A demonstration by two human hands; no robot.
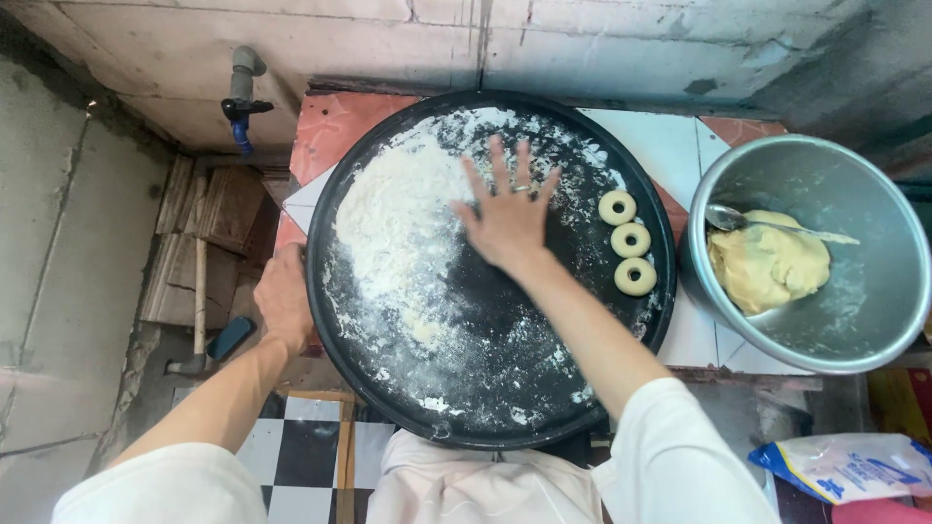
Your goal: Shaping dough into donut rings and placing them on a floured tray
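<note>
Largest in view: a round black tray (466, 388), dusted white, resting on a tiled counter (670, 146) against a rough concrete wall (602, 39). Across its left and upper part, a thick spread of flour (393, 218), thinning to streaks and specks toward the near rim. Just to the right, touching or nearly touching the tray's edge, a steel mixing bowl (879, 311) holding a lump of pale yellow dough (767, 267) with a metal spoon (738, 221) lying on top of it. Left of the counter, well below the tray's level, stacked wooden boards (209, 218) and a long-handled tool (199, 301); above them, a wall pipe with a blue tap (241, 102). At bottom right, a plastic flour bag (845, 466), white with blue print.

Right hand (510, 218): flat on the tray, palm down, fingers spread wide apart, a ring on one finger, resting at the flour's right edge. Gripped nothing.

Left hand (283, 296): closed around the tray's left rim, fingers curled under and out of sight.

Smallest: three ring-shaped dough pieces (631, 241), lined up in a short column on the tray's right side, near the rim, apart from the right hand.
</note>
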